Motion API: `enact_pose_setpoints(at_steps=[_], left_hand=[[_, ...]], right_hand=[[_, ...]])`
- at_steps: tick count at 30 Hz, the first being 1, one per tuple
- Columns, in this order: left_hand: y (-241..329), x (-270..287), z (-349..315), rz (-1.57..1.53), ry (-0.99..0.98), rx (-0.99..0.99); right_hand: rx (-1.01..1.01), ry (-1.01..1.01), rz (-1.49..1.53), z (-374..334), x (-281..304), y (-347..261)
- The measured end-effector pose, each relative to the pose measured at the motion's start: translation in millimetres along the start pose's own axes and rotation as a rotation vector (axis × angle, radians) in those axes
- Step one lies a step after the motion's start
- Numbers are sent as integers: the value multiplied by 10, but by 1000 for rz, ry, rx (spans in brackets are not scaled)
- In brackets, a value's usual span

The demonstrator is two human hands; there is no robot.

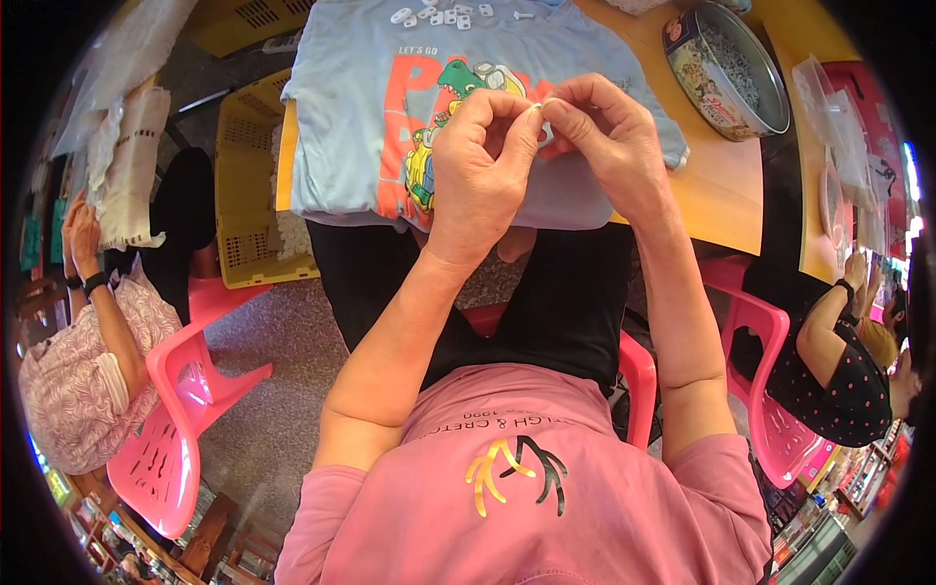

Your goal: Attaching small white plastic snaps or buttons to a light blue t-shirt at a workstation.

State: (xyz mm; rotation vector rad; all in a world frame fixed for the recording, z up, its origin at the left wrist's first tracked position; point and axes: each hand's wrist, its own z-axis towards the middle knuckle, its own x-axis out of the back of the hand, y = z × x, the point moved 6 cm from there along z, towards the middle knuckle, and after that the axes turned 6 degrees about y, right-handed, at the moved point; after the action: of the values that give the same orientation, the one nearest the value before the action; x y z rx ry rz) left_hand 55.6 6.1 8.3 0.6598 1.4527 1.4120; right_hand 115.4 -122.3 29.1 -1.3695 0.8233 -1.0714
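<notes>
Over a light blue T-shirt (336, 127) spread on the table, my two hands meet fingertip to fingertip. My left hand (485, 166) is closed in a pinch, thumb against forefinger, on a tiny white piece (536, 106). Facing it, my right hand (612, 141) also pinches at that spot; whatever its fingertips hold is too small to make out. Several small white plastic pieces (450, 16) lie loose on the far part of the shirt, beyond its printed cartoon dinosaur (458, 78).
An oval tin (700, 90) full of small metal bits stands on the yellow table (726, 195) at right. Left of the table is a yellow plastic crate (244, 255). Co-workers sit on both sides, by pink chairs (161, 473); one's hands (82, 234) touch whitish cloth (132, 185).
</notes>
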Motion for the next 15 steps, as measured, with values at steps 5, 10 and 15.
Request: enact_pose_setpoints(at_steps=[5,10,15], left_hand=[[10,-10,22,-9,-25,53],[25,-28,12,-27,-23,79],[6,-16,11,-30,-37,65]], right_hand=[[-38,3,18,-26,16,-5],[-7,-23,69,-47,44,-4],[5,-70,63,-36,86,-34]])
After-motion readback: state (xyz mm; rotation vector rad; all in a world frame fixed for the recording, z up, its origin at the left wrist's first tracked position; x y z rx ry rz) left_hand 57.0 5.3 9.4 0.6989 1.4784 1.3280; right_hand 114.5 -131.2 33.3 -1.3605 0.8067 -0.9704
